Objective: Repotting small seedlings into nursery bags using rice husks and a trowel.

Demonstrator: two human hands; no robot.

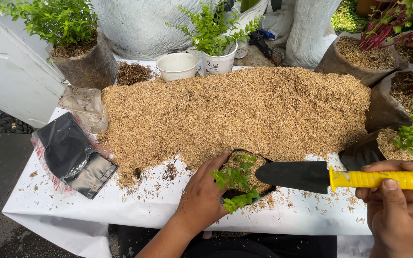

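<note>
While gripped, trowel blade leftward

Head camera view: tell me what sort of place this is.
Probably an outdoor potting spot in a garden or plant nursery. A white-covered table carries a large heap of rice husks, seedlings stand in black grow bags, and the right hand holds a yellow-handled trowel.
</note>
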